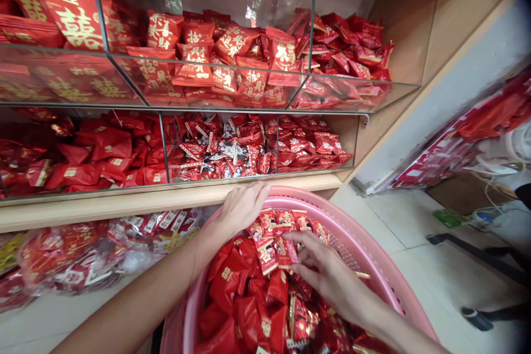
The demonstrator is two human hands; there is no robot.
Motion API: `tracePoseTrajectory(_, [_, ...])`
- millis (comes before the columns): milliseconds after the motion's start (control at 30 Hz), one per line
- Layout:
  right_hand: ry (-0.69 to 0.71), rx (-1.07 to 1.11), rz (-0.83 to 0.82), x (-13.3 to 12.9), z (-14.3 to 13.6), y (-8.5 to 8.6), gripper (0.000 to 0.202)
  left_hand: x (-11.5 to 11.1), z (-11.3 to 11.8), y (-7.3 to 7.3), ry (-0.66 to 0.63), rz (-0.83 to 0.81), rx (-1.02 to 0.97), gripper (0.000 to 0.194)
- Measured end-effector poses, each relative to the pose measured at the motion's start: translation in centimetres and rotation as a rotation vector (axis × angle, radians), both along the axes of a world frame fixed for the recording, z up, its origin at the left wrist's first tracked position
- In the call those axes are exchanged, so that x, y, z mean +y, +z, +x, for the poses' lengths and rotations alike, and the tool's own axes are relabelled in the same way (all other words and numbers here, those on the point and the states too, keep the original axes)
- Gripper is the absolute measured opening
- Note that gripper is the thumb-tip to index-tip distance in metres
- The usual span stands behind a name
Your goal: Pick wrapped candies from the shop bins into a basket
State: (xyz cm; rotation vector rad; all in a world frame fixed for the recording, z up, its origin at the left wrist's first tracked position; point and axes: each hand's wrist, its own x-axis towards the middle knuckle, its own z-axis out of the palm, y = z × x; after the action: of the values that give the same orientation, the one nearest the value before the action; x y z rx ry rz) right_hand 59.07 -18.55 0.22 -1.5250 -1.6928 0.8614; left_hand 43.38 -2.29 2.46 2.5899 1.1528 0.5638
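Lying below the wooden shelf point(124, 206) at far left, clear bags point(66, 260) of red goods rest near the floor point(385, 215). Above, gold-lettered packets point(72, 5) and plainer red packets point(103, 138) fill compartments; the glass dividers point(164, 149) presumably keep each design apart, and the low fronts seem meant to stop the piles sliding out.

Farther right, the left hand point(244, 207) rests at the far rim of a pink basin point(373, 243), fingers bent over it, likely to steady it beside the shelf; whether it truly grips cannot be told, as its underside is hidden. Inside the basin, plain red pouches point(228, 287) lie loose, with small printed packets heaped toward the far side, on top and so easy to reach. The right hand point(319, 268) is among these, index finger and thumb parted at the right edge of one small packet point(286, 251); touch seems likely, but a firm pinch cannot be confirmed.

At far right, a dark chair base point(468, 254) stands apart from the basin.
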Motion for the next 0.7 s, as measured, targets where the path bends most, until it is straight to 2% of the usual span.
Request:
tracePoseTrajectory(167, [-0.074, 0.021, 0.013, -0.1, -0.7, -0.9, 0.050, 0.0, 0.0, 0.0, 0.005, 0.019, 0.014, 0.044])
tracePoseTrajectory(267, [-0.114, 0.040, 0.000, -0.3, -1.1, -0.8, 0.046, -0.1, 0.0, 0.2, 0.011, 0.017, 0.025, 0.045])
tracePoseTrajectory(700, [-0.059, -0.178, -0.010, -0.4, 0.0, -0.5, 0.045, -0.1, 0.1, 0.3, 0.040, 0.011, 0.058, 0.045])
